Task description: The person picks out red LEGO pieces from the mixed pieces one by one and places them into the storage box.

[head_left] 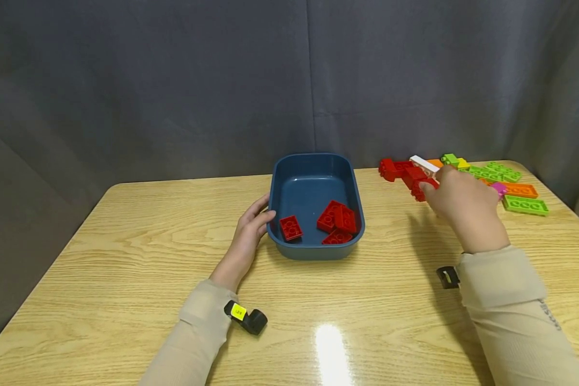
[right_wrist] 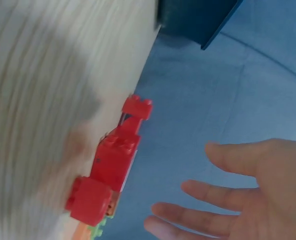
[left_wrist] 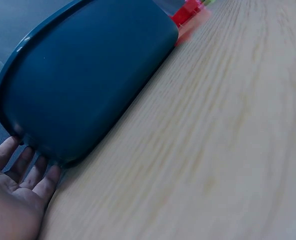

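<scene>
A deep blue plastic bin [head_left: 313, 253] stands mid-table with several red toy bricks [head_left: 290, 228] inside. At its left side my left hand [head_left: 247, 230] holds the wall, thumb tip at the rim and fingertips [left_wrist: 47, 182] against the outside. My right hand [head_left: 463, 201] hovers over the pile on the right, closest to some loose red bricks [head_left: 413, 176]. Its thumb and fingers stand spread apart with nothing between them in the right wrist view, near a red brick [right_wrist: 89, 201].
Right of and behind the right hand lie a white brick [head_left: 424, 165], lime green bricks [head_left: 526, 205], orange bricks [head_left: 520, 190] and a magenta brick [head_left: 499, 188]. Behind the wooden table [head_left: 140, 241] hangs a dark grey curtain [head_left: 173, 91].
</scene>
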`<action>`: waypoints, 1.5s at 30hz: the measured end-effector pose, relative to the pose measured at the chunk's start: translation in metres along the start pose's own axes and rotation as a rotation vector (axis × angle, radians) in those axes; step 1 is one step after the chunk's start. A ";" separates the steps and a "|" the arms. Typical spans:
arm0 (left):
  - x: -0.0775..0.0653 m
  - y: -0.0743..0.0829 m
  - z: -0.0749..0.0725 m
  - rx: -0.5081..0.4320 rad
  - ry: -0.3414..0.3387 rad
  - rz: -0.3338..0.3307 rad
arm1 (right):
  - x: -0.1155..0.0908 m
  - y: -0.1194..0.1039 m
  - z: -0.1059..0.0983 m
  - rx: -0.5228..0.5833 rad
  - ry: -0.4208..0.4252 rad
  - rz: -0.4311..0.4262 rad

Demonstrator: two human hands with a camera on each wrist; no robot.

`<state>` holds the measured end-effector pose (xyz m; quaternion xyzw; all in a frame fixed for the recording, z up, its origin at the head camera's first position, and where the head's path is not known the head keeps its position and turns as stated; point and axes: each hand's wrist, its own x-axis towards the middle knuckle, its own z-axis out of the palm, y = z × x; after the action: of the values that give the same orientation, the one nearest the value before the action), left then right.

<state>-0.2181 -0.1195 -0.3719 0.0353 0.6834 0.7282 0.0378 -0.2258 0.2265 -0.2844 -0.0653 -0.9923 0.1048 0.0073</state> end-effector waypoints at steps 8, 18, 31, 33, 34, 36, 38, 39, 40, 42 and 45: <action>0.000 0.001 0.000 0.011 -0.002 0.000 | 0.006 0.013 0.006 -0.022 0.046 0.032; 0.001 0.001 0.000 0.009 -0.002 0.006 | 0.011 0.024 0.010 -0.041 -0.020 0.076; 0.000 0.002 0.001 0.005 -0.003 0.006 | 0.016 0.034 0.020 -0.094 -0.170 0.114; 0.000 0.002 0.001 0.004 -0.002 0.005 | 0.016 0.035 0.020 -0.095 -0.173 0.112; 0.000 0.002 0.001 0.005 -0.001 0.004 | 0.016 0.035 0.021 -0.093 -0.171 0.110; 0.000 0.002 0.001 0.008 0.004 0.001 | 0.016 0.036 0.021 -0.085 -0.169 0.104; 0.000 0.001 0.001 0.011 0.008 -0.003 | 0.016 0.036 0.022 -0.078 -0.168 0.100; 0.000 0.002 0.001 0.011 0.007 -0.004 | 0.016 0.036 0.022 -0.075 -0.166 0.097; 0.000 0.002 0.001 0.011 0.006 -0.005 | 0.016 0.036 0.022 -0.070 -0.162 0.098; -0.001 0.002 0.001 0.010 0.004 -0.005 | 0.016 0.036 0.022 -0.064 -0.150 0.096; -0.001 0.002 0.001 0.009 0.000 -0.002 | 0.017 0.037 0.023 -0.055 -0.135 0.095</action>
<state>-0.2171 -0.1192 -0.3695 0.0349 0.6868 0.7250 0.0382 -0.2386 0.2596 -0.3142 -0.1051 -0.9889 0.0817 -0.0666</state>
